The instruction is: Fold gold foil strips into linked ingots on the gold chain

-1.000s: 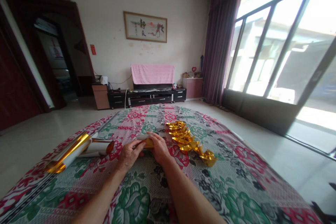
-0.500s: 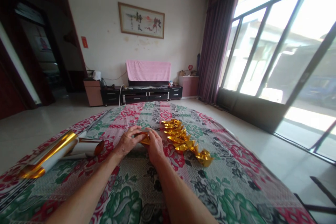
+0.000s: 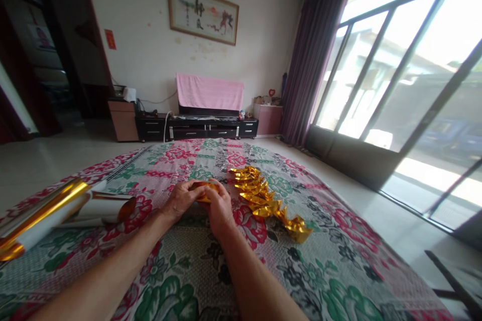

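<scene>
Between my two hands is a small piece of folded gold foil paper (image 3: 205, 191), partly covered by my fingers. My left hand (image 3: 181, 199) grips its left end, thumb along the near side. On the right end, my right hand (image 3: 220, 204) is closed with its thumb pressed against the gold surface. Both hands are just above the flowered cloth. Right of them lies a row of folded gold foil ingots (image 3: 256, 191), nested one against another and reaching toward me, with the nearest ingot (image 3: 299, 229) at the row's end.
Rolled gold-and-white foil sheets (image 3: 56, 210) lie at the left on the flowered tablecloth (image 3: 169, 271). Beyond the table stand a low black cabinet (image 3: 222, 129) and a pink cloth (image 3: 211, 91) over a screen. Dark chair legs (image 3: 452, 281) show at the lower right.
My thumbs have moved in over the gold foil paper, and its shape between my hands looks rounder. The whole view has shifted and tilted slightly.
</scene>
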Tool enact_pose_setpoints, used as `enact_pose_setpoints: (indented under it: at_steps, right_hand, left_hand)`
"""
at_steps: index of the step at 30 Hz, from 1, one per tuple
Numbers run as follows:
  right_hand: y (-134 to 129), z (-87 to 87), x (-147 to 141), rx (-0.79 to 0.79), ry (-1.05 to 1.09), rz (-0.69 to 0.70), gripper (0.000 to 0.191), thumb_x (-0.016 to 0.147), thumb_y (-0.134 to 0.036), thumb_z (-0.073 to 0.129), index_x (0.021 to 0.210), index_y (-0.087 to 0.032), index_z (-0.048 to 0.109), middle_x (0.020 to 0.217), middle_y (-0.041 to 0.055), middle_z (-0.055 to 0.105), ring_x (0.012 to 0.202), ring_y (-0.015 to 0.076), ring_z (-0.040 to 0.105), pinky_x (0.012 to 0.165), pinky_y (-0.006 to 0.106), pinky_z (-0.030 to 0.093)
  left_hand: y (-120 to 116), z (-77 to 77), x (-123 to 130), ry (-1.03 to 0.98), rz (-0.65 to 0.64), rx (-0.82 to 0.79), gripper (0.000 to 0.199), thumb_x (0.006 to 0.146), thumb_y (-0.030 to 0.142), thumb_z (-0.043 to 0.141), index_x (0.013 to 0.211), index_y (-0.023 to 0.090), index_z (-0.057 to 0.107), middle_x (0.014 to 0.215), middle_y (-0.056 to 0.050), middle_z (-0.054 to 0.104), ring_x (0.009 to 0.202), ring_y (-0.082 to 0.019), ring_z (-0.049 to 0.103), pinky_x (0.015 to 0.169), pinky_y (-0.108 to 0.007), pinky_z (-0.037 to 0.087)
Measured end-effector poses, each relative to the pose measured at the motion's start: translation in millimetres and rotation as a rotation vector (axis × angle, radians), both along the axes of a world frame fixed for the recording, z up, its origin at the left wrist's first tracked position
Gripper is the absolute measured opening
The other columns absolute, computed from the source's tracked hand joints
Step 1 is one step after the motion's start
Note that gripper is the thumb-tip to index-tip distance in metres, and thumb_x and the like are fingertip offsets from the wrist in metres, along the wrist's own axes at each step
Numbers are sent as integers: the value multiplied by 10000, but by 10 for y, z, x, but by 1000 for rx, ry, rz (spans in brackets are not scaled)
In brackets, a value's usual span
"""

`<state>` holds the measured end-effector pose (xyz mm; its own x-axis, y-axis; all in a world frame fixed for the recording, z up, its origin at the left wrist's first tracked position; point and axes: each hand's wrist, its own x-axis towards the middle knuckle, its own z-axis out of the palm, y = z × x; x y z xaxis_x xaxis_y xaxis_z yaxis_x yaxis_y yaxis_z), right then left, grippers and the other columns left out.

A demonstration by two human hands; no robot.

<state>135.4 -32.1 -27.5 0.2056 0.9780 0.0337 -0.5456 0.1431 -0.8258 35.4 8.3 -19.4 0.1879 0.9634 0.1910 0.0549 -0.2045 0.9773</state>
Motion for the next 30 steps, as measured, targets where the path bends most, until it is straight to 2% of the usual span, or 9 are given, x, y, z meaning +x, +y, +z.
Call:
enact_pose_setpoints:
  at_steps: [10, 20, 30]
  right_hand:
    - [-7, -32, 8, 56, -111, -9, 402, 667, -245, 531, 1065, -201, 566, 889, -1, 665, 826, 162, 610, 737, 257, 489]
    - [27, -77, -3, 123, -108, -17, 280, 658, -227, 530, 929, -198, 598, 855, -16, 659, 798, 140, 598, 784, 254, 464]
    - [80, -113, -19, 86, -114, -49, 342, 615, -223, 560, 953, -190, 601, 815, -17, 653, 775, 151, 594, 707, 249, 483]
  left_hand:
    - [-10, -77, -26, -11, 29, 34, 389, 609, 398, 656, 871, 111, 673, 811, -70, 701, 749, -203, 636, 695, -281, 499]
    - [-34, -45, -23, -64, 13, -5, 364, 583, 371, 671, 837, 111, 673, 823, -75, 699, 780, -213, 638, 730, -300, 499]
    - [-41, -45, -9, -116, 52, -46, 305, 587, 375, 662, 778, 137, 655, 747, -37, 684, 701, -174, 628, 637, -255, 502]
